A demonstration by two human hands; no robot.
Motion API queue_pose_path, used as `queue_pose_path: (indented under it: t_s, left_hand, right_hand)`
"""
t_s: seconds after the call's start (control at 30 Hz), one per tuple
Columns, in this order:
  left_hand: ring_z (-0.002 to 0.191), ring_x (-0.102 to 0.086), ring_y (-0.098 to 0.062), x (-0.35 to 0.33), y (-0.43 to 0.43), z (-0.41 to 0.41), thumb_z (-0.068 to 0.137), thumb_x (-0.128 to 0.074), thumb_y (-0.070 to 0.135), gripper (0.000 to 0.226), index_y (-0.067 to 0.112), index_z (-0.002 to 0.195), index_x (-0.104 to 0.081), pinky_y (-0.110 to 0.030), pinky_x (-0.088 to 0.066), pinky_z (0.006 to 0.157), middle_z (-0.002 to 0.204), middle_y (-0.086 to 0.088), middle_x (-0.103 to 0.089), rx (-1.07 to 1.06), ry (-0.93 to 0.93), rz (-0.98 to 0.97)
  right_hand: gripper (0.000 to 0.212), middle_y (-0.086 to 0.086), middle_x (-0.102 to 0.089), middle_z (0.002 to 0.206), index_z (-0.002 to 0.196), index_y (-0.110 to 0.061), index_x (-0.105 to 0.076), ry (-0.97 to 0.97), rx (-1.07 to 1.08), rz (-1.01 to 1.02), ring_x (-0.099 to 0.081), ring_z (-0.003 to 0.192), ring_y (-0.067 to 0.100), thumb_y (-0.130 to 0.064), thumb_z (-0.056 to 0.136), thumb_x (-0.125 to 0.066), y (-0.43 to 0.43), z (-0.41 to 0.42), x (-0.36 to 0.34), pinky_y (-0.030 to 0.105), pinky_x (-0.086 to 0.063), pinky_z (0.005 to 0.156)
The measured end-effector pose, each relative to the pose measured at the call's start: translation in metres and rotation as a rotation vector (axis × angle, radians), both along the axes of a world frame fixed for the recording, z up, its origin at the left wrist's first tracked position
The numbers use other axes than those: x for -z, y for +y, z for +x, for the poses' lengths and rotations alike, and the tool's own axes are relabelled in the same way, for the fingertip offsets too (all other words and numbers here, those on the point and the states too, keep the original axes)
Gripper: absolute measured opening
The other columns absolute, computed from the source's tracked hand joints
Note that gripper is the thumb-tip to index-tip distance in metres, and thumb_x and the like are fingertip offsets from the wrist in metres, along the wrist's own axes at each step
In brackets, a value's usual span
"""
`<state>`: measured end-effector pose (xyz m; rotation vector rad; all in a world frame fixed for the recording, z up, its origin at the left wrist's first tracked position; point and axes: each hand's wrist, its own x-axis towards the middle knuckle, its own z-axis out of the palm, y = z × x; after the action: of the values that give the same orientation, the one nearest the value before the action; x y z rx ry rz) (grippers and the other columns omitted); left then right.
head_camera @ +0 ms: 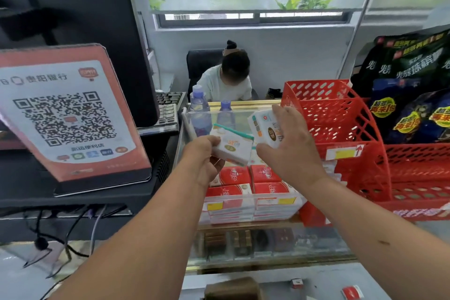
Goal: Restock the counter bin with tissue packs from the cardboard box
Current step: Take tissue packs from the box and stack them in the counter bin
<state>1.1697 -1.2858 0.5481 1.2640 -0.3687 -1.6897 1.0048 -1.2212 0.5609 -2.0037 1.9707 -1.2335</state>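
Both hands (246, 153) grip tissue packs (232, 147) — white, teal-edged.

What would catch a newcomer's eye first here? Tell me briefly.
At centre, the left hand grips a white tissue pack and the right hand holds a second white pack, both above the clear bin of red tissue packs. A large QR code sign leans at left; a red perforated rack stands at right.

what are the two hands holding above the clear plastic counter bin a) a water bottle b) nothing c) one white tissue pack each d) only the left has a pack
c: the left hand grips a white teal-edged tissue pack, and the right hand grips a second white tissue pack.
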Motion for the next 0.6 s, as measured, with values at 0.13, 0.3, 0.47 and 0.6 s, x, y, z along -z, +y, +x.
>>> queue_pose_path:
  t_s: [0.13,0.3,0.47,0.6]
  left_hand:
    - [0.095,-0.068,-0.036,0.001,-0.013,-0.002,0.095,-0.059,-0.001,0.013,-0.004,0.108,-0.061,-0.042,-0.059,0.084,0.097,-0.021,-0.068,-0.041,0.032,0.006]
    - [0.094,-0.067,-0.036,0.007,-0.029,-0.001,0.096,-0.058,-0.001,0.022,-0.002,0.118,-0.06,-0.042,-0.059,0.072,0.103,-0.023,-0.069,-0.078,-0.008,0.025]
    - [0.103,-0.066,-0.03,0.021,-0.044,-0.002,0.097,-0.059,0.004,0.03,0.002,0.126,-0.061,-0.041,-0.055,0.088,0.122,-0.018,-0.068,-0.093,-0.121,0.078]
    - [0.083,-0.066,-0.028,0.027,-0.053,-0.005,0.098,-0.059,0.005,0.019,0.004,0.117,-0.061,-0.039,-0.056,0.07,0.11,-0.016,-0.068,-0.089,-0.138,0.09]
  right_hand:
    - [0.081,-0.002,-0.039,0.138,0.145,-0.025,-0.035,0.028,-0.02,0.014,-0.039,0.126,0.017,-0.044,0.072,-0.063,-0.018,-0.004,0.005,0.048,-0.046,0.101]
    - [0.081,-0.003,-0.038,0.141,0.148,-0.024,-0.035,0.038,-0.052,0.041,-0.034,0.119,0.003,-0.032,0.078,-0.074,-0.036,-0.01,0.011,0.009,-0.035,0.078]
    - [0.081,-0.004,-0.035,0.144,0.149,-0.025,-0.034,-0.023,-0.083,0.087,-0.04,0.128,0.015,-0.029,0.078,-0.074,-0.046,-0.015,0.019,0.034,-0.049,0.097]
    - [0.083,-0.006,-0.031,0.147,0.15,-0.026,-0.033,-0.039,-0.084,0.124,-0.038,0.13,0.013,-0.029,0.078,-0.074,-0.05,-0.019,0.026,0.039,-0.051,0.099]
